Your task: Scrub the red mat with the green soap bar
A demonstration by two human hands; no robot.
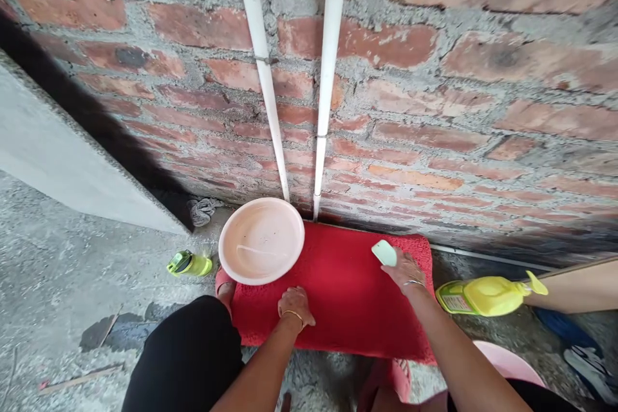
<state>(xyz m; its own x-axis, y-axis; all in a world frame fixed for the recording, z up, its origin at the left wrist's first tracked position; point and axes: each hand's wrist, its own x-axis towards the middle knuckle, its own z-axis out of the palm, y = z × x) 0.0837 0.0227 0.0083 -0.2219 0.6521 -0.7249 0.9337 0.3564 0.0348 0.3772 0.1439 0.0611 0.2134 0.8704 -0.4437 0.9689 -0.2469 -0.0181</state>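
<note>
A red mat (345, 296) with a shaggy edge lies spread flat in front of me, over a low support that is mostly hidden. On its left part my left hand (293, 306) presses down, fingers curled in against the cloth. My right hand (405, 268), near the mat's right end, is closed on a pale green rounded block (384, 253). Whether this is a brush or a bar of soap cannot be told, as its underside is hidden. A pale pink basin (263, 241) sits at the mat's back left corner, just beyond my left hand.
A yellow detergent bottle (487, 296) is to the right, and a green bottle (189, 263) to the left. A pink tub (509, 360) is partly behind my right arm. Two white pipes (326, 64) run down the brick wall (410, 103) behind the mat. A grey slab (82, 148) stands left.
</note>
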